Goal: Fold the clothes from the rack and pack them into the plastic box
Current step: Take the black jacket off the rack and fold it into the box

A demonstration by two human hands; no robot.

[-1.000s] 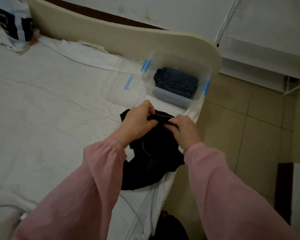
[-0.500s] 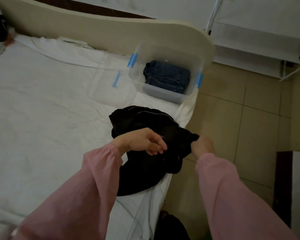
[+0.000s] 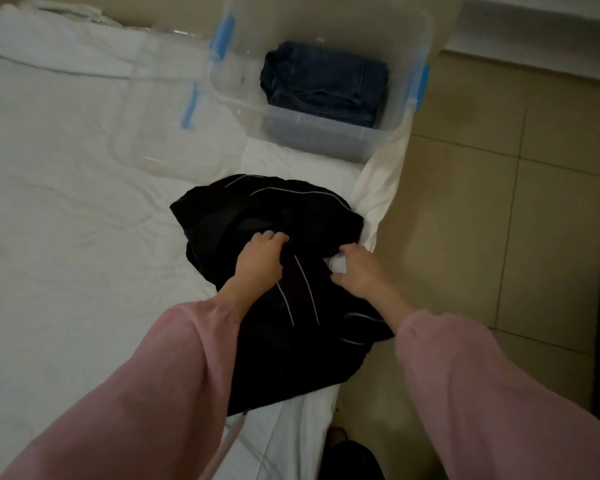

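**A:** Two hands on it. The left hand (image 3: 260, 259) has a fistful of the black garment (image 3: 291, 216), and the right hand (image 3: 362, 277) sits at its edge, can't tell if it's pinching.

**B:** Probably straightening it on the bed (image 3: 66, 202) to fold. The plastic box (image 3: 326, 135) is just beyond, folded jeans (image 3: 323, 84) already inside.

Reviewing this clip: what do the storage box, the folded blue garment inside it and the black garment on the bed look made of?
The storage box: clear, glossy hard plastic; contents show through its walls. The folded blue garment: probably denim, matte dark blue with visible seams. The black garment: soft, thin fabric, fibre unclear; it crumples loosely and carries thin white stripes.
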